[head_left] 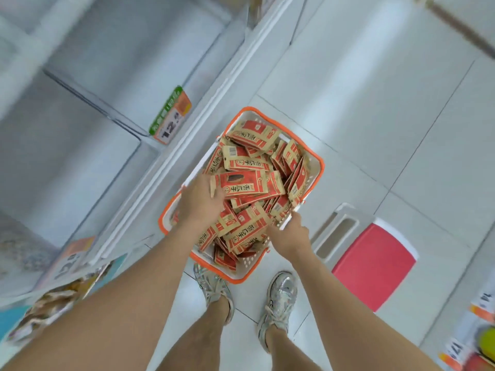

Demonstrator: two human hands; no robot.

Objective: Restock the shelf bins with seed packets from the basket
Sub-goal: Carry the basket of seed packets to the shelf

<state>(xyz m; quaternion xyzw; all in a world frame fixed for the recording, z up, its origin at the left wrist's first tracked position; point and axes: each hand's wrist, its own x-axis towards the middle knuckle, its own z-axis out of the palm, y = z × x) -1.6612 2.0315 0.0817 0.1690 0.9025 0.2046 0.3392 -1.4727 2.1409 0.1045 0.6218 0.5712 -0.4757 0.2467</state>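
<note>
A white basket with an orange rim (320,159) stands on the floor, piled with several red and tan seed packets (249,162). My left hand (201,203) reaches down into the pile, its fingers curled over the end of a red seed packet (245,183) on top. At the basket's right side, my right hand (290,234) grips the basket's white handle (290,216). On the left are the clear shelf bins (88,68), which look empty and blurred.
A green and orange price tag (171,116) hangs on the shelf edge above the basket. A red-topped white stool (375,263) stands on the tiled floor to the right. My feet (278,298) are just behind the basket. Other packaged goods (51,306) fill the lower left shelf.
</note>
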